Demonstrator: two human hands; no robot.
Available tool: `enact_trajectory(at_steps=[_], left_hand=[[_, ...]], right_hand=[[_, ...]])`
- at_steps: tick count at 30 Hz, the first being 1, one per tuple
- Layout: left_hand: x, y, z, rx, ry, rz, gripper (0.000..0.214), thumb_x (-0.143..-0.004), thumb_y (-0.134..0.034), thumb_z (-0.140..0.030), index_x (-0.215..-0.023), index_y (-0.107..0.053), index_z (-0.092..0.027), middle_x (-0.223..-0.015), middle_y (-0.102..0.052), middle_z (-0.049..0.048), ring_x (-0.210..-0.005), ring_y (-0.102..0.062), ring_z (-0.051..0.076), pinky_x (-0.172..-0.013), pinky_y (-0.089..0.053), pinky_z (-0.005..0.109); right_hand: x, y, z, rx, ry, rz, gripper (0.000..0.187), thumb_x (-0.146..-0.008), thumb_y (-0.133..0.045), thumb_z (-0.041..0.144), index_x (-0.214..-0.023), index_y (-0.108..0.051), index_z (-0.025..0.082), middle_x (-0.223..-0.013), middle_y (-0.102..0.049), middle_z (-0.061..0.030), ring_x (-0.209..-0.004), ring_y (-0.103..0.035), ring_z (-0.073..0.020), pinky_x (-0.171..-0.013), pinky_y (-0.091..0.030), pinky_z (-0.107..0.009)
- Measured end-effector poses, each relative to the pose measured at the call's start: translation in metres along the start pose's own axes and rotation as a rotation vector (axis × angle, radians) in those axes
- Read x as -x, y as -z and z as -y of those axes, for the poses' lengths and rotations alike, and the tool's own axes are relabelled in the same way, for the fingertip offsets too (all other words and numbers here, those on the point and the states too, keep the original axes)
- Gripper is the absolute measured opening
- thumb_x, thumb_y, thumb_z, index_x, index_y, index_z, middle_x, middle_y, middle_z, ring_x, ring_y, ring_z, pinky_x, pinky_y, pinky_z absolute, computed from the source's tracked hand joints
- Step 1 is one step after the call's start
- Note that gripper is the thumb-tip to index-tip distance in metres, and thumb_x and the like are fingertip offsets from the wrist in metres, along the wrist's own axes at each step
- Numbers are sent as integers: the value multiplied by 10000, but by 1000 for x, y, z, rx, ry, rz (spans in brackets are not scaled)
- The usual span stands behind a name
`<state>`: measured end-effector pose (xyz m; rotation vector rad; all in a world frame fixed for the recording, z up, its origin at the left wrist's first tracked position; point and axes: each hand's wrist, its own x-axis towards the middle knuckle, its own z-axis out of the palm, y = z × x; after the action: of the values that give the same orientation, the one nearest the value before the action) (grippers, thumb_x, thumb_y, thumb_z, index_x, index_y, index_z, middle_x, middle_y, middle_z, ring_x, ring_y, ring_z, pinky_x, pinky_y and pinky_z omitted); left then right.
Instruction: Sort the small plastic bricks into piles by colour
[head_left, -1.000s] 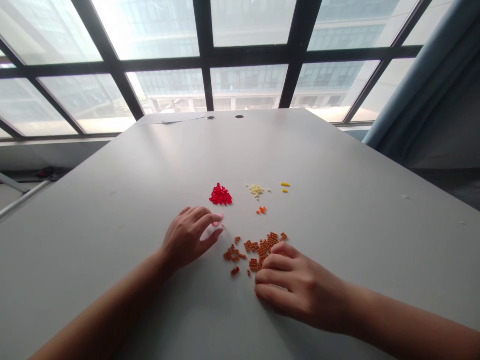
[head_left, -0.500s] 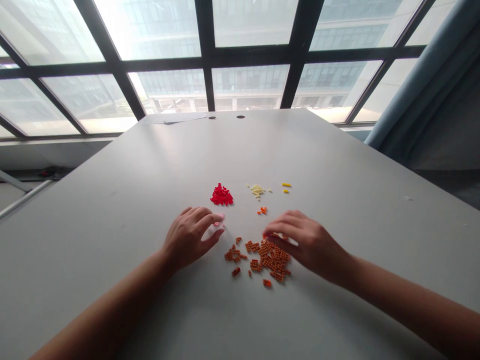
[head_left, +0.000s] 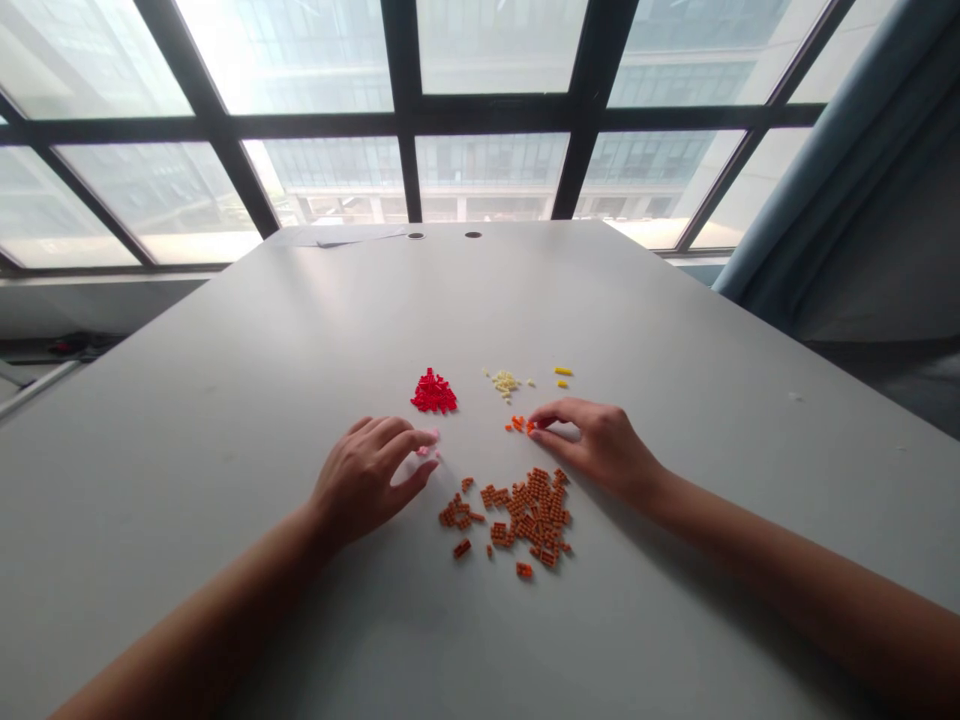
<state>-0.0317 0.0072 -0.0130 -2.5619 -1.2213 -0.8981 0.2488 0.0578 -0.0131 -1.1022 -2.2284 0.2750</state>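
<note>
My right hand pinches a small orange toy brick at the right edge of a little group of bright orange bricks. My left hand rests on the table with thumb and forefinger apart, beside a few pink bricks that its fingers partly cover. Between the hands and closer to me lies a loose pile of brown-orange bricks, with several pieces scattered to its left.
Beyond my hands are a heap of red bricks, a cluster of pale yellow bricks and two yellow bricks. They share a large white table. Windows stand behind it, and a blue curtain hangs at right.
My right hand has moved from above the brown-orange pile, forward to the bright orange group, with an orange brick in its fingertips. My left hand stays by the pink bricks. The view has shifted slightly.
</note>
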Motion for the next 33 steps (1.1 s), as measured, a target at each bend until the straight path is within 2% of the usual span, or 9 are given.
enact_trajectory(at_steps=[6, 10, 12, 15, 18, 21, 27, 31, 33], left_hand=[[0, 1, -1, 4, -7, 4, 149, -860, -570, -257, -987, -625, -201, -814, -659, 20, -705, -607, 139, -706, -440, 286], [0, 1, -1, 4, -4, -1, 147, -856, -577, -252, -983, -626, -199, -808, -654, 15, -706, -604, 141, -706, -439, 286], [0, 1, 0, 2, -1, -2, 146, -854, -580, -252, -982, -627, -198, -808, -653, 15, -708, -604, 141, -708, -439, 287], [0, 1, 0, 0, -1, -1, 148, -854, -582, -255, -984, -627, -200, -809, -655, 15, -707, -604, 139, -706, -437, 284], [0, 1, -1, -7, 2, -3, 147, -855, -579, -261, -979, -630, -200, -804, -654, 14, -702, -604, 137, -701, -435, 282], [0, 2, -2, -8, -1, -4, 148, -856, -577, -262, -977, -630, -197, -807, -654, 15, -705, -606, 138, -702, -437, 284], [1, 1, -1, -11, -7, -6, 143, -862, -568, -262, -978, -627, -202, -806, -659, 15, -704, -607, 135, -703, -437, 280], [0, 0, -1, -10, -13, -10, 143, -865, -568, -268, -980, -623, -203, -818, -662, 20, -703, -606, 134, -702, -440, 281], [0, 0, -2, -9, -20, -17, 134, -870, -566, -262, -976, -619, -200, -825, -664, 22, -702, -605, 134, -701, -442, 282]], right_hand=[[-6, -6, -4, -35, -1, -57, 87, -798, -611, 166, -834, -689, 183, -824, -735, -28, -731, -685, -159, -698, -551, -277], [2, 8, 9, -67, -16, -70, 97, -815, -600, 180, -854, -687, 198, -836, -732, -23, -735, -681, -152, -715, -540, -272], [12, 18, 23, -131, 21, 13, 60, -812, -634, 216, -841, -685, 210, -811, -722, -13, -719, -669, -138, -700, -519, -253], [31, 25, 48, -204, 172, 230, 59, -783, -693, 278, -793, -687, 221, -790, -693, -10, -731, -639, -129, -692, -465, -247], [46, 21, 62, -165, 259, 239, 80, -787, -693, 302, -788, -691, 222, -813, -656, -25, -730, -604, -131, -705, -403, -276], [54, 15, 66, -138, 252, 222, 104, -832, -641, 287, -769, -690, 220, -826, -632, -32, -724, -585, -125, -715, -368, -286], [39, 20, 54, -117, 215, 209, 169, -875, -587, 328, -805, -699, 222, -863, -643, -43, -757, -596, -132, -729, -376, -286], [8, 11, 24, -20, 127, 32, 171, -857, -608, 340, -824, -708, 206, -904, -652, -53, -630, -566, -110, -723, -420, -308], [-5, 1, 8, -5, 101, -12, 146, -841, -629, 319, -831, -719, 205, -911, -655, -54, -612, -567, -109, -715, -443, -311]])
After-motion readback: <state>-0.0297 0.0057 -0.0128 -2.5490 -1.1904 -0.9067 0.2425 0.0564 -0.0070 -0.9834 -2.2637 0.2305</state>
